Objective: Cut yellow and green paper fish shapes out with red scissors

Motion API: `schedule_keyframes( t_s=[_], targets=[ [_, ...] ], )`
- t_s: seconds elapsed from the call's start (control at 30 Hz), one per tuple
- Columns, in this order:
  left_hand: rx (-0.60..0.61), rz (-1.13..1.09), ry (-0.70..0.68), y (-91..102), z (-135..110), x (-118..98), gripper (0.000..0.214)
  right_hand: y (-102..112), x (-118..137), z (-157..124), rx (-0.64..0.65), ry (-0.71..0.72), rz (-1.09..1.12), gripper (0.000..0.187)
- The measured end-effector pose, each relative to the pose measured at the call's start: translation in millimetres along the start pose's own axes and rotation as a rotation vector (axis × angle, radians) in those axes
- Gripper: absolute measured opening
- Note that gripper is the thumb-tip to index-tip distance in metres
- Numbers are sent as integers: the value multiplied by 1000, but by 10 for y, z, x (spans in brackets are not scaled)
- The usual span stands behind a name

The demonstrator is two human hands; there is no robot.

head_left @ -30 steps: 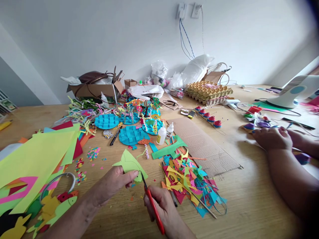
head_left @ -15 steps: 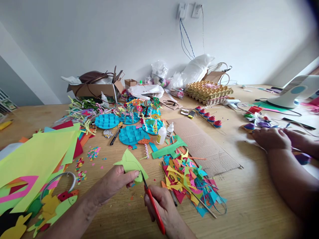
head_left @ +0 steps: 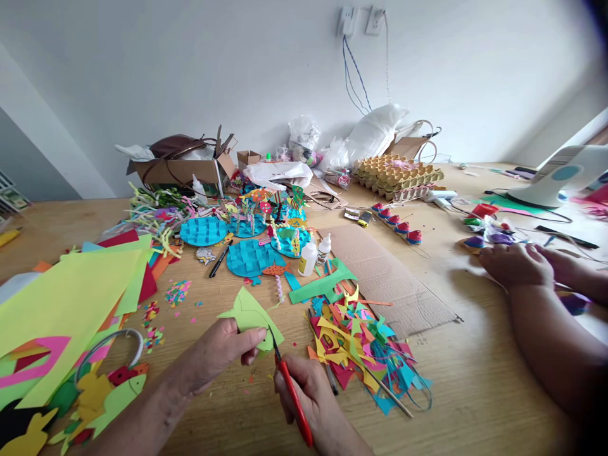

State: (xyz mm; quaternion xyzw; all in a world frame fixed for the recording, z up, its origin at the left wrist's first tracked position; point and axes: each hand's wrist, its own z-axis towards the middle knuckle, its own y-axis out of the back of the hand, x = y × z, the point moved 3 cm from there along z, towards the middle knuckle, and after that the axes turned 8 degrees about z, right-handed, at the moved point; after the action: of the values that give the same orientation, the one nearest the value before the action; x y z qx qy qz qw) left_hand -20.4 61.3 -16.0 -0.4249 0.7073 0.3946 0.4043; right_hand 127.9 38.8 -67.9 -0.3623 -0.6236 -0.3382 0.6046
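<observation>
Between thumb and fingers, my left hand (head_left: 232, 345) pinches a light green paper (head_left: 249, 310) with a fish outline drawn on it. My right hand (head_left: 304, 383) grips red-handled scissors (head_left: 292, 392), their blades at the paper's right side, close to my left thumb. Part of the blades is hidden by the paper. Just right of the scissors lies a heap of coloured paper scraps (head_left: 351, 348). A cut green paper fish (head_left: 121, 399) rests among other cut shapes at the lower left.
Large coloured paper sheets (head_left: 66, 297) lie on the left. Two glue bottles (head_left: 308, 258) stand near blue plates (head_left: 254, 259). A cardboard sheet (head_left: 394, 278) lies right of centre. Another person's hands (head_left: 517, 265) work at the right, beside painted egg-carton pieces (head_left: 398, 223).
The green paper has shifted very slightly in my left hand's grip, and the scissors remain at its right side. Otherwise the scene looks nearly the same.
</observation>
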Motion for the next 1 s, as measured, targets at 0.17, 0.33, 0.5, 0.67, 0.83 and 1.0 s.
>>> schedule_keyframes(
  t_s=[0.17, 0.33, 0.5, 0.67, 0.83, 1.0],
  targets=[
    [10, -21, 12, -57, -7, -19, 29, 1, -27, 3, 18, 7, 7, 39],
    [23, -73, -5, -72, -8, -28, 28, 8, -50, -1, -1, 14, -17, 42],
    [24, -114, -14, -72, 3, -8, 27, 3, -46, -8, -1, 23, -22, 44],
    [31, -126, -44, -71, -4, 5, 27, 8, -59, -18, 4, 16, -23, 42],
    [18, -79, -46, -51, -15, 11, 29, 13, -39, -4, -5, 17, -35, 43],
    [-33, 10, -4, -35, -29, 17, 33, -3, 19, 9, 0, 0, -19, 45]
  ],
)
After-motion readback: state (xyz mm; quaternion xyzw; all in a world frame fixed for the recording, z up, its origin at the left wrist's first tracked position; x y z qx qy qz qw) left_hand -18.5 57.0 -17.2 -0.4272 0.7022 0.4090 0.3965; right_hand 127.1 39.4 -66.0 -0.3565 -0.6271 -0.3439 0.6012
